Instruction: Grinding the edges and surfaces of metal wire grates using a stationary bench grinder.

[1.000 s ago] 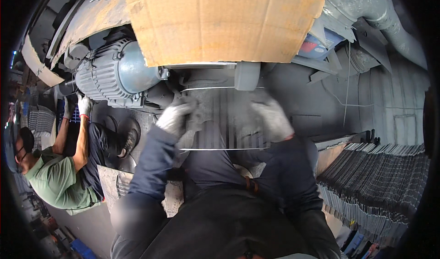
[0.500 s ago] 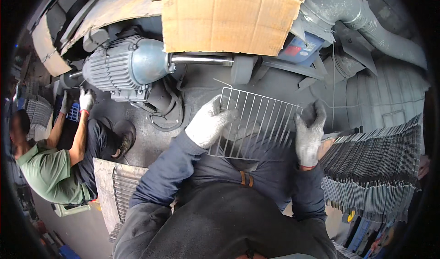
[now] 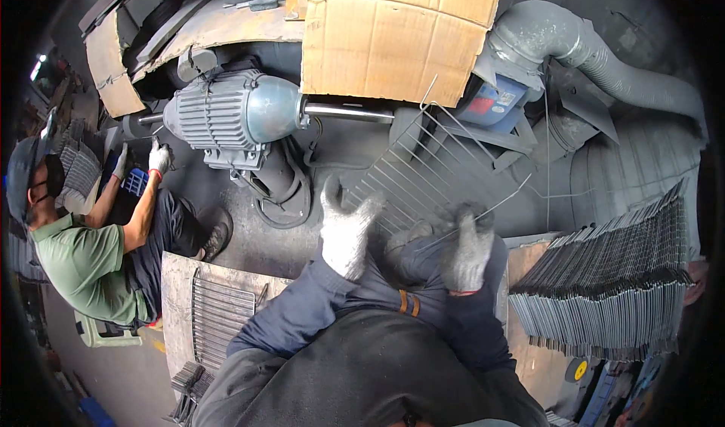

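Observation:
I hold a thin wire grid rack (image 3: pixel 423 163) in front of me with both gloved hands. It is tilted, its far end reaching up toward the cardboard box (image 3: pixel 393 30). My left hand (image 3: pixel 346 231), in a grey-white knit glove, grips the rack's near left edge. My right hand (image 3: pixel 467 247), also gloved, is closed on the rack's near right corner. My dark blue sleeves and dark jacket fill the lower middle of the view.
A grey electric motor (image 3: pixel 226 117) with a shaft stands behind the rack. A stack of wire racks (image 3: pixel 604 283) lies at my right, another rack (image 3: pixel 219 314) on a board at my lower left. A person in a green shirt (image 3: pixel 75 261) crouches at left. A grey duct (image 3: pixel 574 49) runs top right.
The rack has swung from flat in front of me to tilted, its far end now up by the box. My hands have come closer together on its near edge.

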`<state>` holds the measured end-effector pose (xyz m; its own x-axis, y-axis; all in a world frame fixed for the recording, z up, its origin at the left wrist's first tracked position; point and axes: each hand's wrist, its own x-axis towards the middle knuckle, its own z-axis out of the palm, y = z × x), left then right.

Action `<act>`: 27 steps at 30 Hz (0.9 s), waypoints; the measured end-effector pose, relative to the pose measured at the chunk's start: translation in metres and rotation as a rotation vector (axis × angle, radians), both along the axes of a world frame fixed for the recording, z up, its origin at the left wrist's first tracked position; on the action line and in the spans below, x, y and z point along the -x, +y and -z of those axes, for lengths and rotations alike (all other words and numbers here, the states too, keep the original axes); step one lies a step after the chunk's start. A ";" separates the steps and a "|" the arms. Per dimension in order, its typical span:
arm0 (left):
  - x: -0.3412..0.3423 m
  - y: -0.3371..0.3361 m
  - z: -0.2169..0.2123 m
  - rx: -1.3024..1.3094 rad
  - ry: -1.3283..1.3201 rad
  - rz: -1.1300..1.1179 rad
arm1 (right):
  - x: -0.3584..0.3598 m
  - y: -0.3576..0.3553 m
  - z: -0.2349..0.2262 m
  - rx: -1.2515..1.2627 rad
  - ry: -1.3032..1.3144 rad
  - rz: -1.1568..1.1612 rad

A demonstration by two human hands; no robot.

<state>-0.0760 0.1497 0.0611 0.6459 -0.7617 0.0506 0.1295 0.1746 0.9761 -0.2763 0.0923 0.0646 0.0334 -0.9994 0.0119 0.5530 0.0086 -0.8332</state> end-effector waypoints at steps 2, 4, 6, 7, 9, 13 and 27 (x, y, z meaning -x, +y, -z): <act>0.005 -0.014 0.021 0.007 0.146 -0.066 | -0.009 0.013 0.008 -0.076 -0.052 -0.015; 0.005 -0.019 0.035 -0.077 0.201 -0.084 | -0.016 0.020 0.011 -0.185 -0.184 -0.019; 0.010 -0.022 0.035 -0.087 0.450 -0.003 | -0.023 0.016 0.018 -0.205 -0.179 0.007; 0.015 -0.026 0.036 -0.092 0.450 -0.001 | -0.025 0.013 0.023 -0.222 -0.173 0.029; 0.022 -0.032 0.038 -0.155 0.560 0.020 | -0.021 0.006 0.044 -0.248 -0.175 0.006; -0.001 -0.048 0.064 -0.155 0.463 0.135 | 0.013 -0.020 0.049 -0.109 0.103 -0.004; -0.016 -0.130 0.071 -0.363 0.332 0.473 | 0.052 -0.147 0.048 -0.238 0.595 -0.247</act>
<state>-0.0602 0.0194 -0.0101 0.1763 -0.8971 -0.4051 0.4142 -0.3057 0.8573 -0.3287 -0.0545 0.0167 0.1939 -0.9348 -0.2977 -0.0399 0.2957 -0.9545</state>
